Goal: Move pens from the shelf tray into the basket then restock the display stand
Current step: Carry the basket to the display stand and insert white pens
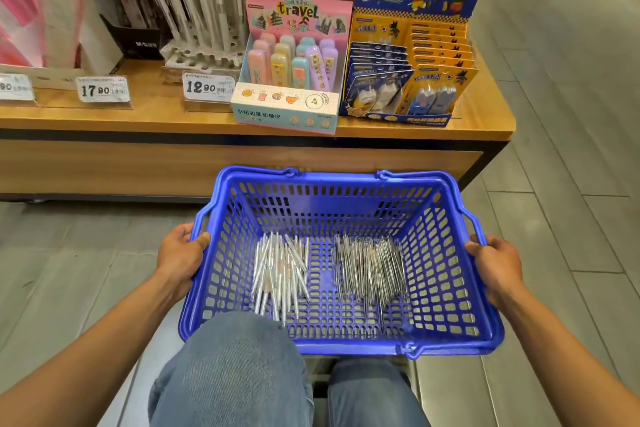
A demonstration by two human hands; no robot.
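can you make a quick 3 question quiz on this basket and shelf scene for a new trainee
1. True or false: both hands grip the blue basket at its side rims.
2. How many separate piles of pens lie in the basket? A) one B) two C) four
3. Fill in: the price tag in front of the pen display stand reads ____.

Key
1. True: the left hand and right hand each hold a side rim.
2. B: a whitish pile on the left and a greyer pile on the right.
3. 12.90
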